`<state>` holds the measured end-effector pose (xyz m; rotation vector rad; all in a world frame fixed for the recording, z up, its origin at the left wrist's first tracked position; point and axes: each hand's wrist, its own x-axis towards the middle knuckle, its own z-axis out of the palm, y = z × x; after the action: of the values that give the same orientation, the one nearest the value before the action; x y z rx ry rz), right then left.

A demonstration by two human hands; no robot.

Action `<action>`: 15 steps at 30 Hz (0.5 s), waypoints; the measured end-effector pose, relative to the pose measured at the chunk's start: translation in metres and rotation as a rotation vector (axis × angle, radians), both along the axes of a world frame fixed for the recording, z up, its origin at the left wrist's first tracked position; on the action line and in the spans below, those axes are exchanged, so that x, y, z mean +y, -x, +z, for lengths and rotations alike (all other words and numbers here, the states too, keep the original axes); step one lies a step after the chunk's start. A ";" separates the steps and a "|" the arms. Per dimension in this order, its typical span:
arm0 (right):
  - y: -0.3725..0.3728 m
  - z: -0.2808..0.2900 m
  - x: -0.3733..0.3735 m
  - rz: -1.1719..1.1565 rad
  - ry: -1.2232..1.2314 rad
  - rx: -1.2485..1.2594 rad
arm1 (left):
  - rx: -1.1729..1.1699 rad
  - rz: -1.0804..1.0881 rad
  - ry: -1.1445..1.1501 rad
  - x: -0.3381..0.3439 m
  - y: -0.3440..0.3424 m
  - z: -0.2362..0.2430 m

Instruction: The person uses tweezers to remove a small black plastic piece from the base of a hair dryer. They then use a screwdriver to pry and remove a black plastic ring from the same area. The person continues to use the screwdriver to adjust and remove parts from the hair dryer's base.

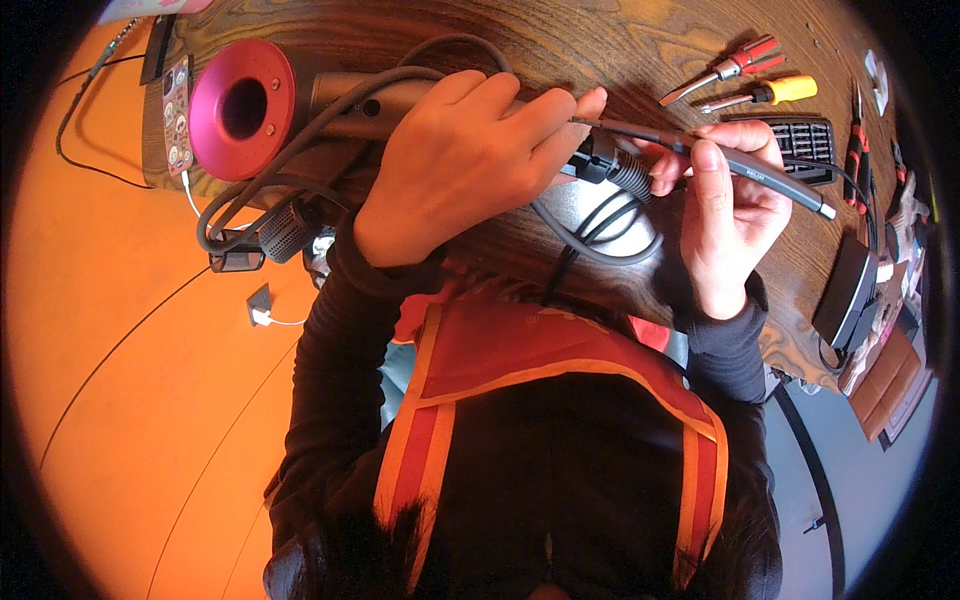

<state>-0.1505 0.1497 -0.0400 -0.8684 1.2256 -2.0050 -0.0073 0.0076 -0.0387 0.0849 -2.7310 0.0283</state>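
Observation:
My left hand (465,160) is closed on the grey hair-dryer body (345,100), its pink front ring (210,130) lying at the upper left. A black part (595,150) with a coiled ribbed sleeve (632,172) shows just right of those fingers. My right hand (730,215) grips a slim dark pen-style screwdriver (765,178), angled so its tip reaches toward the fingertips of my left hand; exactly what the tip touches is hard to tell. A thick grey cable (610,255) loops under both hands and around the dryer. A dark mesh cylinder (283,230) hangs by the table edge.
On the wooden table (540,50) lie red (745,58) and yellow (785,88) screwdrivers, a bit case (805,135), red-and-black pliers (856,170) and a black box (840,295). A power strip (178,110) with cords stands at the left edge.

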 end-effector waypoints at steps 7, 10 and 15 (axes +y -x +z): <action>0.001 -0.002 -0.003 -0.138 -0.019 0.160 | -0.041 0.010 0.000 0.001 -0.002 0.000; -0.001 -0.002 -0.003 -0.081 0.007 0.021 | 0.023 -0.023 0.036 -0.002 0.001 -0.002; 0.001 -0.001 -0.002 -0.065 0.060 -0.029 | 0.043 -0.043 0.054 -0.003 0.001 -0.002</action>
<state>-0.1513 0.1472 -0.0408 -0.8350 1.1972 -2.1086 -0.0080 0.0050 -0.0406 0.0112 -2.6862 0.0862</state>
